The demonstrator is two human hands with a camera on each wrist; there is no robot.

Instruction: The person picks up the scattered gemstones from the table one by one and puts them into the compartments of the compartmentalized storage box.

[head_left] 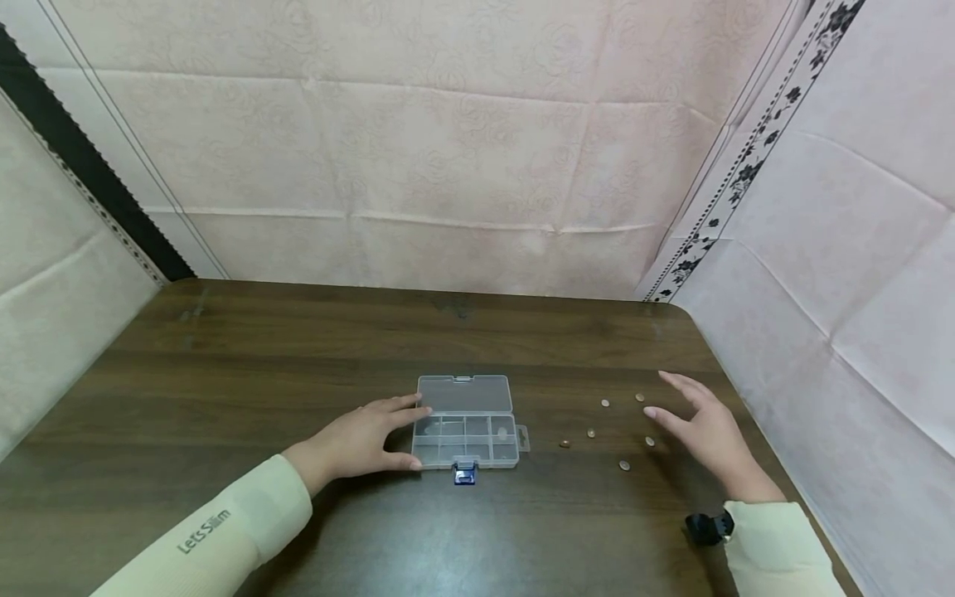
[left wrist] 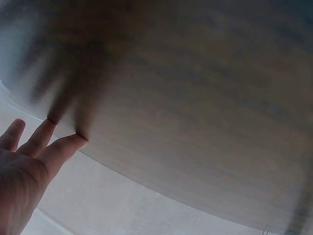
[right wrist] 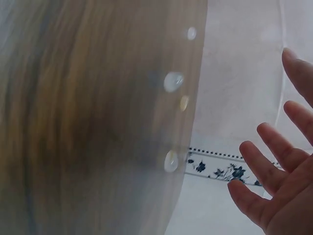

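A clear plastic compartment box [head_left: 440, 453] lies on the table with its lid [head_left: 466, 394] folded back and a blue latch [head_left: 465, 474] at the front. My left hand [head_left: 361, 439] is at its left side, fingertips over the lid edge and thumb at the front corner. In the left wrist view the fingers of that hand [left wrist: 36, 164] are nearly straight. To the right of the box lie several small shiny round pieces [head_left: 623, 466]. Above the rightmost of them hovers my right hand [head_left: 705, 435], fingers spread and holding nothing; the right wrist view shows the same hand [right wrist: 281, 181] empty.
The brown wooden table [head_left: 298, 332] reaches back to a pale cloth wall [head_left: 448, 166]. Another cloth wall [head_left: 880, 249] with a floral border stands close beside the right hand. A dark band [right wrist: 49, 122] of blurred wood fills the left of the right wrist view.
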